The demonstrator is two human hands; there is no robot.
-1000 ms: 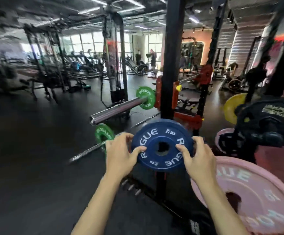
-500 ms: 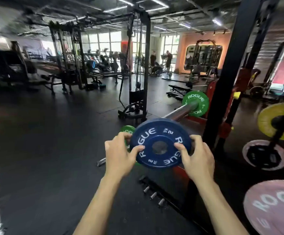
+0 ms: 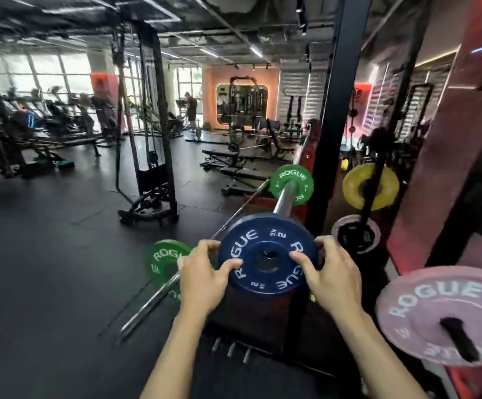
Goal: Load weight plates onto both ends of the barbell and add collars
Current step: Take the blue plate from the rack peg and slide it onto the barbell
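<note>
Two bare hands are holding a small blue plate (image 3: pixel 268 254) up by its round edge. The left hand (image 3: pixel 204 276) is curling around the left side of the blue plate, with its thumb lying on the front face and its fingers reaching behind the rim. The right hand (image 3: pixel 332 273) is doing the same on the right side, thumb on the front and fingers wrapped over the edge. Both hands are partly closed and are gripping only this plate. The white word ROGUE is showing twice on the blue plate, and the hole in its middle is facing the camera.

The shiny end of the barbell (image 3: pixel 284 198) is poking out just behind the top of the blue plate. The hole is sitting right at the tip of that end, but it is too blurry to tell if the bar is inside it. A green plate (image 3: pixel 291 185) is sitting farther back on the same bar, beside the tall black post (image 3: pixel 332 133) of the rack. To the left of the blue plate, another green plate (image 3: pixel 166 264) is sitting on a second bar (image 3: pixel 150 305) that is lying low by the dark floor (image 3: pixel 47 269). To the right of the blue plate, a big pink plate (image 3: pixel 441 312) is hanging on a peg. Above it, a yellow plate (image 3: pixel 370 187) is hanging too.
</note>
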